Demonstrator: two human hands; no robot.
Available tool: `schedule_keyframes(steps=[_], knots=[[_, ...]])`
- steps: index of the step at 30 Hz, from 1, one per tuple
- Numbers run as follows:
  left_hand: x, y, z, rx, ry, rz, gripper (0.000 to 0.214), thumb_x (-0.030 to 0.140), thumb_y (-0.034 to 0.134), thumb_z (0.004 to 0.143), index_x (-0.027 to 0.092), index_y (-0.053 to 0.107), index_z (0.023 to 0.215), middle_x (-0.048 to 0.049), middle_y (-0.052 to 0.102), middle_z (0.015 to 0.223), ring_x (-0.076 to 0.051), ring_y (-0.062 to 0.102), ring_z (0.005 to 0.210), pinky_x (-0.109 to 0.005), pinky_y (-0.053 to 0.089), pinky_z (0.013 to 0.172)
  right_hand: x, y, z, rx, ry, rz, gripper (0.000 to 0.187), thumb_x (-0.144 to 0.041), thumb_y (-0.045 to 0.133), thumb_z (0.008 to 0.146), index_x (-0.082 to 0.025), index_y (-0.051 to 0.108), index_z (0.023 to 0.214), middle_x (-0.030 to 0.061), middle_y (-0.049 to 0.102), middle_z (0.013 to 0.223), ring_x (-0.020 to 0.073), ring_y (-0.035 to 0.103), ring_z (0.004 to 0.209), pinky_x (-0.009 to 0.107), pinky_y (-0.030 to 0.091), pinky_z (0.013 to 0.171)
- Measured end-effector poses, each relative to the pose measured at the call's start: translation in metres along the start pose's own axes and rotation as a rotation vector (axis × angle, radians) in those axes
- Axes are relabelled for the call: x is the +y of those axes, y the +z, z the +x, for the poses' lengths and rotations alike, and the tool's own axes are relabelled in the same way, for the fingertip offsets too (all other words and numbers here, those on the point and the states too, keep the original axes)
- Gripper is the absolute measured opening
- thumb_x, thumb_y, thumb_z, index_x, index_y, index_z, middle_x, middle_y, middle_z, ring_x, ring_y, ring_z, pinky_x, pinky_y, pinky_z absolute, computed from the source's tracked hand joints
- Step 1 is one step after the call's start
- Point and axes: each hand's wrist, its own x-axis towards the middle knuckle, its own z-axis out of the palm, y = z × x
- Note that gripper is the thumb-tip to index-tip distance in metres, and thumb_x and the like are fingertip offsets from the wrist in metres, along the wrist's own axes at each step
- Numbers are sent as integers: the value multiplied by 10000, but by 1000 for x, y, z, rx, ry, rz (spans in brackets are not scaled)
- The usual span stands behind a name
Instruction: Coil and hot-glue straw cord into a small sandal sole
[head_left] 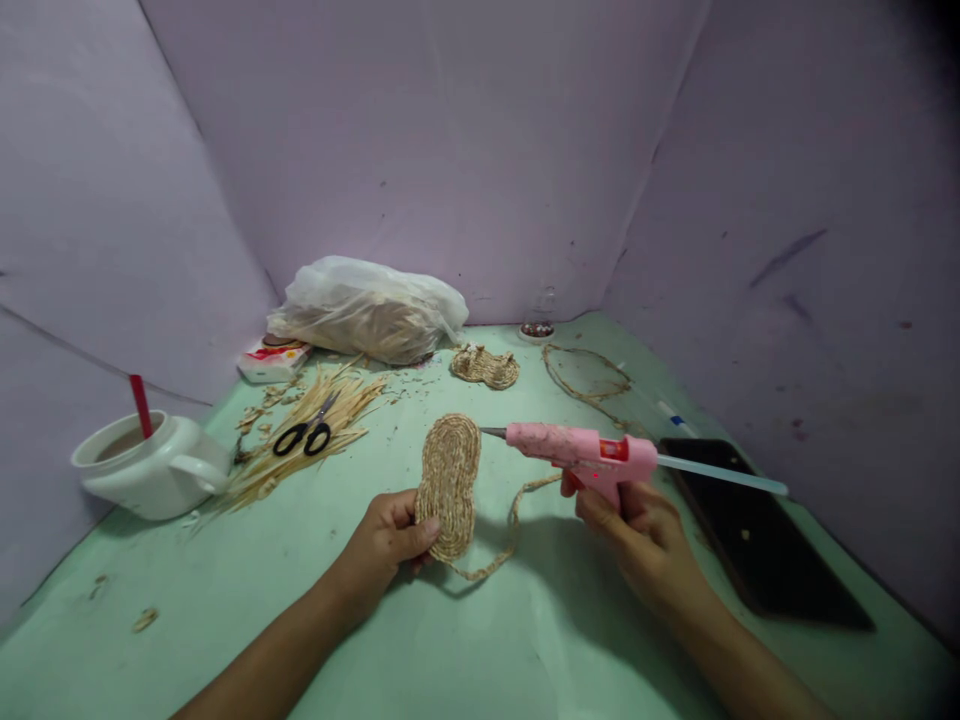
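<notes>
My left hand [386, 545] pinches the lower left edge of an oval coiled straw mat [448, 482], holding it tilted up off the green table [480, 640]. A loose braided straw tail [514, 530] trails from the mat's bottom toward the right. My right hand [637, 535] grips the handle of a pink glue gun [585, 455] with a clear glue stick sticking out behind. Its metal nozzle points left and sits just beside the mat's upper right edge.
A white teapot-like vessel [150, 468] with a red stick stands at left. Black scissors [304, 436] lie on loose straw. A plastic bag of straw [371, 310], a small box [271, 360], another woven piece [486, 366], a straw loop [589, 375] and a dark phone [757, 530] surround the work area.
</notes>
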Motion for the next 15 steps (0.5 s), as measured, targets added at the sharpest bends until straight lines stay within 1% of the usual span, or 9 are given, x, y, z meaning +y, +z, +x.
schedule_keyframes(steps=[5,8,10,13,15], knots=[[2,0,-1,-24,-11,24,447,545,739,605,129,575,609,10,491,520,-74,372,458,-224,259,448,6,-2,0,-29,17,19,235,-401,614,739,-175,646,685,-1,548,543,126,453,469,247,333,428],[7,-2,-3,-57,-33,63,468,570,723,604,135,552,591,18,465,508,-67,349,452,-222,241,445,12,-7,5,-57,72,111,313,-473,604,767,-163,650,772,-6,537,537,122,453,471,242,343,437],[10,-5,-5,-67,-62,97,481,584,716,599,140,534,577,23,446,501,-63,334,448,-219,235,440,14,-11,14,-36,141,153,352,-510,619,753,-165,636,819,-13,543,532,119,455,464,238,342,438],[11,-12,-5,-33,-141,153,489,600,713,572,147,528,576,28,436,474,-62,328,419,-213,218,407,19,-15,34,10,280,76,352,-518,684,669,-182,582,698,-30,521,476,104,425,418,227,308,420],[9,-15,-5,3,-197,175,473,592,710,562,151,540,591,29,446,450,-64,330,388,-209,207,380,24,-18,51,10,354,-6,353,-515,694,632,-188,563,652,-37,506,458,98,419,402,224,309,417]])
